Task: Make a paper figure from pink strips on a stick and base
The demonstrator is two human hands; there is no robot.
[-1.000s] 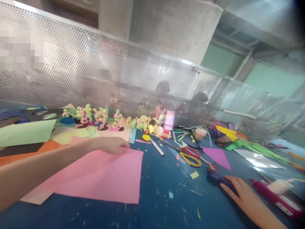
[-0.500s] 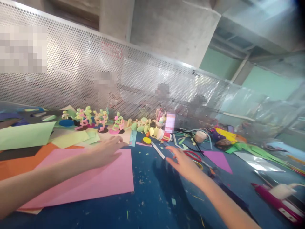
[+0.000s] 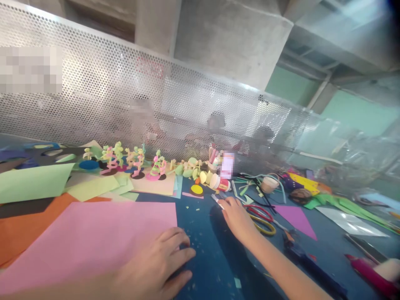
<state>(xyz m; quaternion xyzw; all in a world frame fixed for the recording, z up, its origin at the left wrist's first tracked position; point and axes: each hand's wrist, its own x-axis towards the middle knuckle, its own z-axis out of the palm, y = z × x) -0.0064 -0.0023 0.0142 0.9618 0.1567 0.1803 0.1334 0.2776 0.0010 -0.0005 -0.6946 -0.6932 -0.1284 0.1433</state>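
Observation:
My left hand (image 3: 158,262) lies flat with fingers apart on the near right edge of a large pink paper sheet (image 3: 93,237), which rests on the blue table (image 3: 203,250). It holds nothing. My right hand (image 3: 238,216) reaches forward to the middle of the table. Its fingertips are closed on a thin white stick (image 3: 217,201), whose far end pokes out to the left of the fingers. Just right of this hand lie scissors (image 3: 264,217) with red and yellow handles.
A row of small paper figures (image 3: 131,160) stands along a perforated metal screen (image 3: 125,96). Green paper (image 3: 31,181) and orange paper (image 3: 18,225) lie at left. A glue bottle (image 3: 220,183), cup (image 3: 269,183), purple triangle (image 3: 295,216) and dark tool (image 3: 300,254) clutter the right.
My left hand slid from the pink sheet's far edge to its near right edge. My right hand left the dark tool at right and reached forward onto the white stick.

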